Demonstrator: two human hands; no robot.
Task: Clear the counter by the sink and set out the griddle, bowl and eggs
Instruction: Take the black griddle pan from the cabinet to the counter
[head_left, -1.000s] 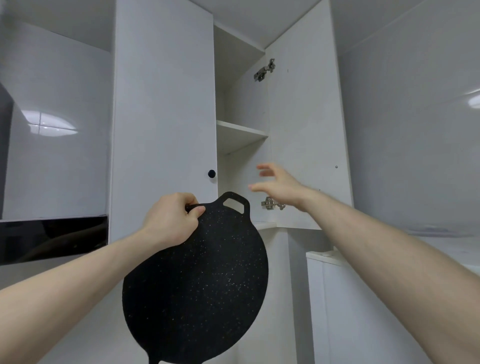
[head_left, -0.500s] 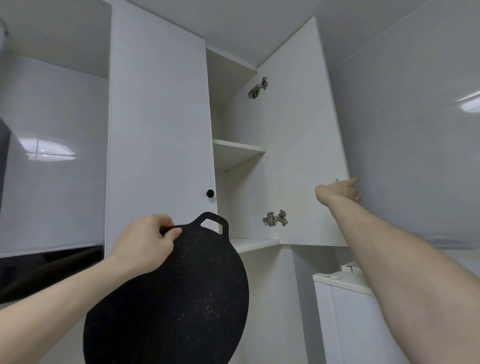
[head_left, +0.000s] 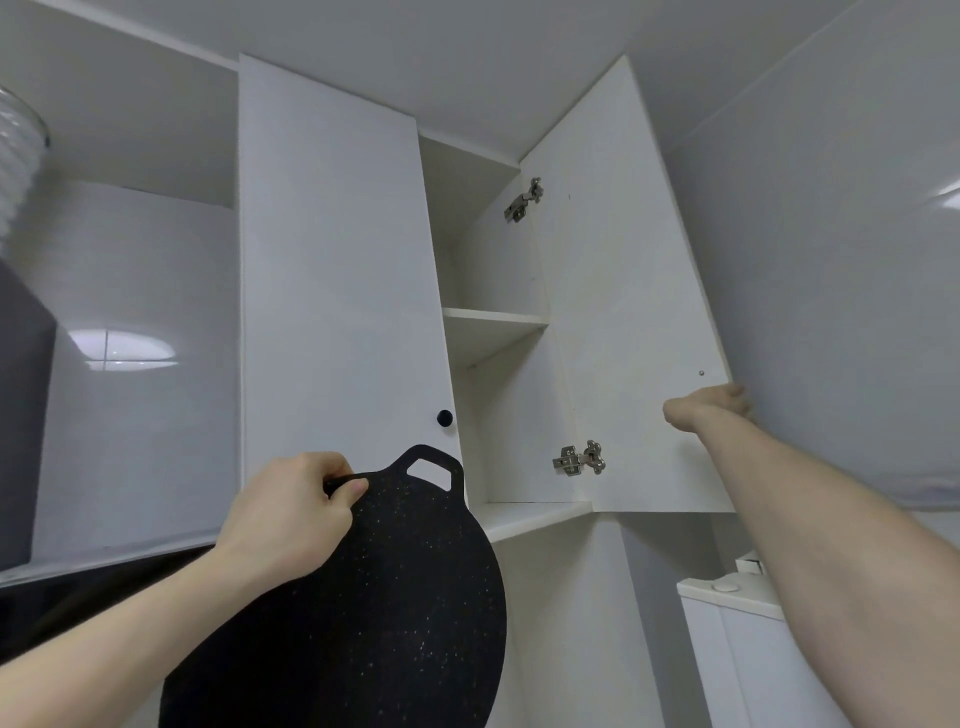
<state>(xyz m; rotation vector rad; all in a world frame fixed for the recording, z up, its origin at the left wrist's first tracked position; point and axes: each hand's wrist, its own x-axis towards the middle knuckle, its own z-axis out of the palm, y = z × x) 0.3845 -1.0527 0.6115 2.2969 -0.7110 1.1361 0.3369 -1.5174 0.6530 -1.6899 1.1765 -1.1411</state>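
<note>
Right hand (head_left: 709, 408) shifted up to open cabinet door (head_left: 634, 322) edge at 3 o'clock; fingers hidden, grip cannot be told. Griddle (head_left: 363, 597) pinched by left hand (head_left: 291, 519) at 6 o'clock. Risk: swinging door struck by raised griddle.

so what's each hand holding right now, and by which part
The left hand grips the black griddle by its upper rim beside the loop handle. The right hand holds the open cabinet door at its outer edge.

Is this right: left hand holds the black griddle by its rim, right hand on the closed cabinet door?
Not quite. The head view shows the cabinet door swung open, shelves exposed. The rest stands: left hand grips the black griddle by its rim, right hand on the door's edge.
</note>
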